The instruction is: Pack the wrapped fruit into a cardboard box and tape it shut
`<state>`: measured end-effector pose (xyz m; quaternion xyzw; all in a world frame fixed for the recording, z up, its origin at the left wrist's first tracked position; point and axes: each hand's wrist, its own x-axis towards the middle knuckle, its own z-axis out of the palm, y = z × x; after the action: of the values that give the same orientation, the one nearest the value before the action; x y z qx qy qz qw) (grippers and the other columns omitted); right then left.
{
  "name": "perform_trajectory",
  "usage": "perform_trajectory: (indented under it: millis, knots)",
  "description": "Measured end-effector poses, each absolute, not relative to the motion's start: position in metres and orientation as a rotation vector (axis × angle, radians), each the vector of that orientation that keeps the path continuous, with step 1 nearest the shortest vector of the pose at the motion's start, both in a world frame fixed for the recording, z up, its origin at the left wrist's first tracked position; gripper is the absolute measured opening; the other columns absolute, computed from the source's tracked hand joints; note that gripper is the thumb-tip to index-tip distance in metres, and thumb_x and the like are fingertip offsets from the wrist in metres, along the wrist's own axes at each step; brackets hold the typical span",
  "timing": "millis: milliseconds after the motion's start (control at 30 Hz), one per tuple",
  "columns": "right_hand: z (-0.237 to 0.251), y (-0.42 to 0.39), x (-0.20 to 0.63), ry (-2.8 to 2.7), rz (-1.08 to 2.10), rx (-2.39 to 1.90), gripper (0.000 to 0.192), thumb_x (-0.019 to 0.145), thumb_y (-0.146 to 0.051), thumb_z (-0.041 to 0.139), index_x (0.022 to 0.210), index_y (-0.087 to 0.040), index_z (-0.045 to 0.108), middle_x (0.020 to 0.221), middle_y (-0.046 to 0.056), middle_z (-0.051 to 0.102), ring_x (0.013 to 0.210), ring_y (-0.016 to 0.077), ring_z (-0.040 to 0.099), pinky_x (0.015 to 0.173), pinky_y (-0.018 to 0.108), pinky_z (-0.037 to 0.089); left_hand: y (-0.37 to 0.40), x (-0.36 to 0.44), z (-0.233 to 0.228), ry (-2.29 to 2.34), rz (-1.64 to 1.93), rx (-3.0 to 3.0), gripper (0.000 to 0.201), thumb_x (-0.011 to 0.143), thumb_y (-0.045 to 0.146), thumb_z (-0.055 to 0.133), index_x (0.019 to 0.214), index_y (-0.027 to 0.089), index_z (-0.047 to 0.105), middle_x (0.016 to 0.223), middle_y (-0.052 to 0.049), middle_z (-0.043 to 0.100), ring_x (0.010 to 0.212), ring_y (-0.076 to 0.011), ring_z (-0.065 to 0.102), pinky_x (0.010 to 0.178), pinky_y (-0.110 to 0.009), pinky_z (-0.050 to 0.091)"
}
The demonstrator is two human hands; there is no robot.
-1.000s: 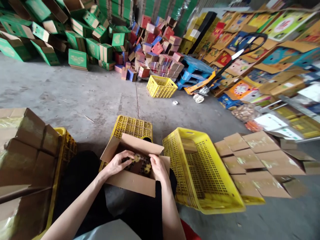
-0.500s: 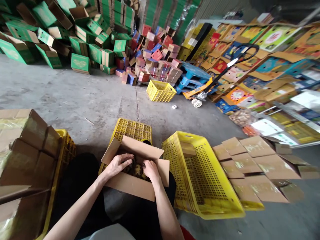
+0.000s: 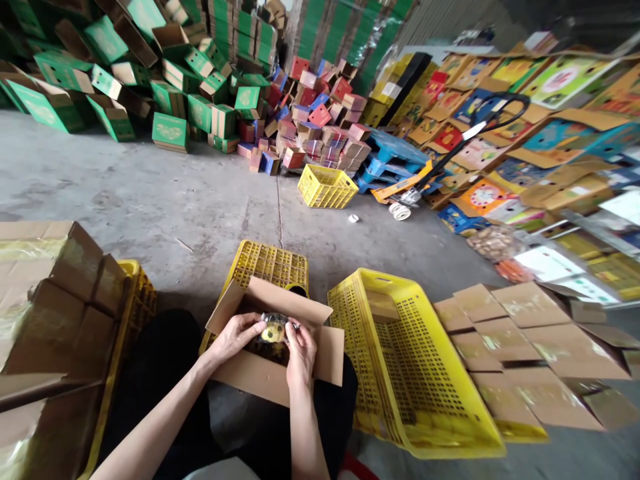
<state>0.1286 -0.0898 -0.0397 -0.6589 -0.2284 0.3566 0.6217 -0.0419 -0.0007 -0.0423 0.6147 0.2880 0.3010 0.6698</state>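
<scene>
Between the fingertips of my left hand (image 3: 241, 335) and my right hand (image 3: 301, 352) is a small yellow and black item in clear plastic wrap (image 3: 275, 329); its exact kind I cannot make out. Both hands pinch it by opposite sides, just above the opening of a cardboard box (image 3: 253, 381). The box has its flaps spread and sits in front of me at my lap. Darker pieces lie inside it, mostly hidden by my hands. Behind the box is an upturned yellow crate (image 3: 270, 261) with a grid face.
On my right stands a large yellow crate (image 3: 425, 347) with a cardboard piece inside, beside stacked cardboard boxes (image 3: 525, 333). More boxes (image 3: 65, 300) rise from a crate on my left. Farther off are a small yellow crate (image 3: 327, 187), a pallet jack (image 3: 410, 187) and piled green cartons (image 3: 170, 130).
My hands have come up from inside the box, raising the wrapped yellow and black item between them. My right hand has turned so its fingers point upward. The view has shifted slightly.
</scene>
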Motion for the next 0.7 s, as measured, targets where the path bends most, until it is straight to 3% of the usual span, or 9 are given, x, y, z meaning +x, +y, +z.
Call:
perform_trajectory:
  millis: [167,267,500,700]
  knots:
    - [-0.0456,-0.0881,0.1251,-0.443,0.868,-1.414,0.061,0.074,-0.063,0.084,0.115,-0.017,0.077,0.119,0.015,0.079,0.111,0.0326,0.074,0.085,0.04,0.062,0.0012,-0.0437,-0.0438,0.745,0.728,1.418,0.05,0.099,0.061,0.058,0.093,0.014,0.074,0.091,-0.006,0.074,0.083,-0.0223,0.066,0.075,-0.029,0.052]
    - [-0.045,-0.0883,0.1286,-0.446,0.889,-1.38,0.058,0.073,-0.06,0.086,0.114,-0.019,0.077,0.124,0.015,0.077,0.11,0.0315,0.074,0.08,0.037,0.063,0.0011,-0.0427,-0.046,0.788,0.767,1.422,0.051,0.102,0.061,0.053,0.087,0.015,0.069,0.08,-0.003,0.067,0.075,-0.0187,0.059,0.068,-0.027,0.047]
    - [-0.0482,-0.0904,0.1277,-0.462,0.9,-1.375,0.043,0.073,-0.056,0.088,0.085,-0.017,0.076,0.093,0.01,0.08,0.085,0.0245,0.073,0.063,0.028,0.056,0.0,-0.044,-0.0469,0.818,0.8,1.441,0.048,0.101,0.059,0.054,0.081,0.017,0.063,0.074,0.0,0.059,0.07,-0.0159,0.052,0.064,-0.025,0.04]
    - [-0.0476,-0.0918,0.1278,-0.444,0.912,-1.362,0.044,0.072,-0.057,0.088,0.086,-0.018,0.078,0.091,0.01,0.08,0.082,0.0236,0.072,0.061,0.028,0.054,0.0,-0.0438,-0.0441,0.81,0.811,1.433,0.049,0.102,0.06,0.053,0.082,0.016,0.064,0.075,-0.001,0.06,0.072,-0.0168,0.053,0.067,-0.026,0.042]
